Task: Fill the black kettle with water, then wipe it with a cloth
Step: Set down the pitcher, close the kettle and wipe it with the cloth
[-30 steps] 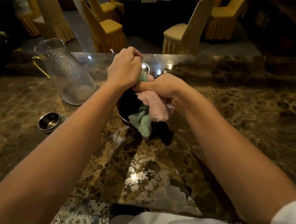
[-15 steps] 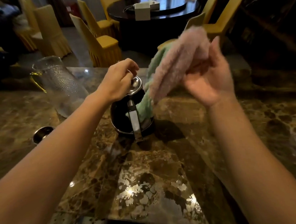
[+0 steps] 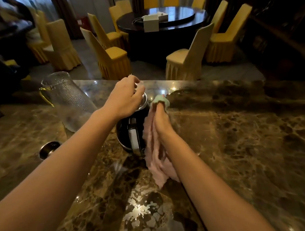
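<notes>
- kettle [image 3: 131, 134]: stands on the table [image 3: 238, 146], right under your left hand [image 3: 124, 97]. Its curled fingers clamp the lid [image 3: 144, 102], likely to steady the pot.
- cloth [image 3: 151, 150]: sandwiched between your right hand [image 3: 160, 122] and the kettle's side. Fingers are straight and press flat, so the wipe covers the wall.
- jug [image 3: 68, 100]: beyond your left wrist, parked out of the way.

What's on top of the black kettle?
A silver lid sits on top of the black kettle, and the left hand holds it with curled fingers. The hand covers most of the lid, and the lid hides whatever is inside.
</notes>
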A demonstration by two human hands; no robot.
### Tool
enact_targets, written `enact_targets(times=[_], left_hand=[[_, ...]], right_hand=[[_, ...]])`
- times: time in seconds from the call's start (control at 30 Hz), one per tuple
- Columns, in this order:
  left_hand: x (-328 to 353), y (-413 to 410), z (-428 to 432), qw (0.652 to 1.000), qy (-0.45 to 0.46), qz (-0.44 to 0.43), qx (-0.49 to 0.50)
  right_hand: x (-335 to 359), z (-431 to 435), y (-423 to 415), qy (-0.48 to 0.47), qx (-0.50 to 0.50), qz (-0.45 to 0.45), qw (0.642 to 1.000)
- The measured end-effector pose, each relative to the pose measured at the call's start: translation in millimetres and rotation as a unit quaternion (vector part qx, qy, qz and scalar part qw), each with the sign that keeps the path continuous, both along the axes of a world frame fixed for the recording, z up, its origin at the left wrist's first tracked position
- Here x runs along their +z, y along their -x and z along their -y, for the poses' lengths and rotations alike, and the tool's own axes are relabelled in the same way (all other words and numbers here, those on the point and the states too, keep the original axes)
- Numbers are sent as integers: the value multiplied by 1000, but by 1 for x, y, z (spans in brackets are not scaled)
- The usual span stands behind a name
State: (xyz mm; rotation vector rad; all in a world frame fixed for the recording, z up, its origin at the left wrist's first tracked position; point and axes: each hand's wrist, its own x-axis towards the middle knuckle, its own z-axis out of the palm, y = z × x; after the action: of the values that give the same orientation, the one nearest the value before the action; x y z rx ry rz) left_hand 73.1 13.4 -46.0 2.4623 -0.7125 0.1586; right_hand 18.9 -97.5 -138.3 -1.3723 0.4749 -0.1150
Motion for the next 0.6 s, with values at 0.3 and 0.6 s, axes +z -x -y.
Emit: enact_targets(times=[0.3, 0.6], left_hand=[[-5, 8, 23, 982, 23, 78, 170], [-1, -12, 3, 996, 63, 42, -39]], right_hand=[[-7, -4, -2, 155, 41, 41, 986], [33, -4, -20, 82, 97, 126, 984]])
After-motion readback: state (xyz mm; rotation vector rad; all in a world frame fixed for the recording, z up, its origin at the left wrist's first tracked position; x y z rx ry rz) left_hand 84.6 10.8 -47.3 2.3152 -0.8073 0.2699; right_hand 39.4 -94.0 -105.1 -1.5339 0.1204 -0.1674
